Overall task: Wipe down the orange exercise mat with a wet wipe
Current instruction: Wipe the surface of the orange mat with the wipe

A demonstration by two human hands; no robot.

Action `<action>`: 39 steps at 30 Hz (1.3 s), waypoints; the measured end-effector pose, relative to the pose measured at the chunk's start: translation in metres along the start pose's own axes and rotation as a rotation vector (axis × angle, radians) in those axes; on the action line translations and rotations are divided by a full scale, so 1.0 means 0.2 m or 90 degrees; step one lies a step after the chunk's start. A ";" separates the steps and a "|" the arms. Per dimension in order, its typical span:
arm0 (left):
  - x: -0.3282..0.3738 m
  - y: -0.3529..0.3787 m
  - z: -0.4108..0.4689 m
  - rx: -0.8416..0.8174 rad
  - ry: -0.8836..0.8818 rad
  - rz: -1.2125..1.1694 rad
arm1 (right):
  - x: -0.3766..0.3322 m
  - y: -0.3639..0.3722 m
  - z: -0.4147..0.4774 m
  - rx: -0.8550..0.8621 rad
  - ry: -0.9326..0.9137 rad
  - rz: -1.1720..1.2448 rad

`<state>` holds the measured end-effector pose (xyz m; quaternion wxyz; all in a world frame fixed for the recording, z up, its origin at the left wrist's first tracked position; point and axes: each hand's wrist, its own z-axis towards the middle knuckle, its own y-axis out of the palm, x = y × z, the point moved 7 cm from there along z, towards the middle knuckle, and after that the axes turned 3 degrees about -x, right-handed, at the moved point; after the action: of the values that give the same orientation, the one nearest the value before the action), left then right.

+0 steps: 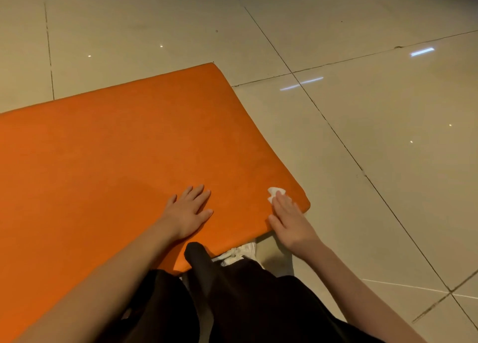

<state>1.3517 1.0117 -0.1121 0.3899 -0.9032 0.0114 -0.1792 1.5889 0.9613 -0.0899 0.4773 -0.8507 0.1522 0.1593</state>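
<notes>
As I look down over the near edge of the mat (116, 161), both of my hands lie on it. My left hand (188, 211) is flat on the orange surface, palm down, with the fingers straight and a little spread, and it holds nothing. My right hand (287, 218) is flat too, its fingers straight and close together, and it presses the wipe (275, 191) against the mat. The wipe is small, white and crumpled. Most of it is under my fingertips, and a bit shows just beyond them and to their left. It sits near the mat's near right corner, close to the right edge. The heel of my right hand reaches past the mat's near edge. My hands are apart, with bare orange between them.

The mat lies flat on the floor (362, 136), which is pale glossy tile with dark grout lines and a few bright reflections. One far corner of the mat points away from me, and its left part runs out of view. My black trousers (245, 291) fill the bottom middle of the view, and a fold of the black cloth overlaps the mat's near edge. A white shoe (238, 253) with laces shows just below that edge, between the cloth and my right wrist.
</notes>
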 end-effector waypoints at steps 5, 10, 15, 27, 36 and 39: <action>-0.05 0.00 -0.01 0.034 0.026 -0.027 | -0.06 0.00 -0.05 -0.050 -0.092 -0.048; -0.04 0.04 -0.02 0.082 0.023 -0.025 | -0.12 -0.01 0.08 -0.031 -0.016 -0.064; -0.06 0.04 -0.03 0.070 0.055 -0.039 | -0.27 0.10 -0.08 -0.085 -0.167 -0.097; -0.19 0.05 -0.10 0.096 -0.017 -0.023 | -0.32 0.08 0.06 -0.077 -0.077 -0.157; -0.17 0.06 -0.10 0.111 -0.017 -0.013 | -0.37 0.12 0.25 -0.044 0.004 -0.121; -0.17 0.06 -0.10 0.111 -0.018 -0.010 | -0.36 0.08 0.24 -0.079 -0.056 -0.150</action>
<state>1.3151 0.9949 -0.1185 0.4658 -0.8683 -0.0170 -0.1696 1.5116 1.0028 -0.0966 0.4455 -0.8827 0.0200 0.1482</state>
